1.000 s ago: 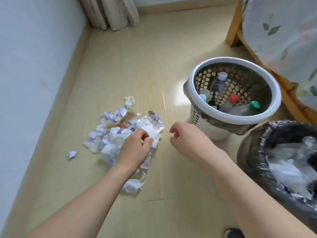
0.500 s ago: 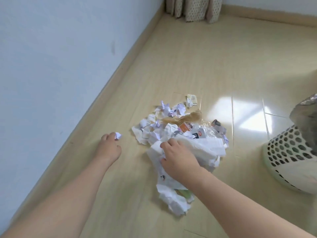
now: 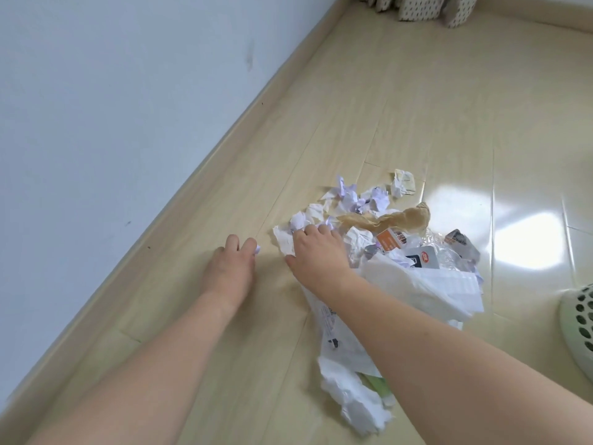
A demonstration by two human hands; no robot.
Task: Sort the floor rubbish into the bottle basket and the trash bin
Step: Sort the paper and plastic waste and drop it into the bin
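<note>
A heap of crumpled paper and wrappers [image 3: 426, 284] lies on the pale wood floor, with white sheets, lilac scraps, a brown paper strip [image 3: 394, 218] and clear plastic. My left hand [image 3: 229, 268] is on the floor left of the heap, its fingertips pinching a small lilac paper scrap [image 3: 257, 249]. My right hand [image 3: 316, 252] rests on the heap's left edge, fingers curled over white crumpled paper [image 3: 285, 240]. Only a sliver of the perforated bottle basket [image 3: 579, 322] shows at the right edge. The trash bin is out of view.
A white wall [image 3: 112, 107] and its baseboard run diagonally along the left. Curtain hems [image 3: 430, 6] hang at the top. A separate crumpled wrapper [image 3: 402, 183] lies beyond the heap. Bare floor stretches behind and right of the heap.
The view swung left, so the basket and bin left the frame. My left hand took the stray lilac scrap by the wall and brought it toward the heap; my right hand moved to the heap's left edge.
</note>
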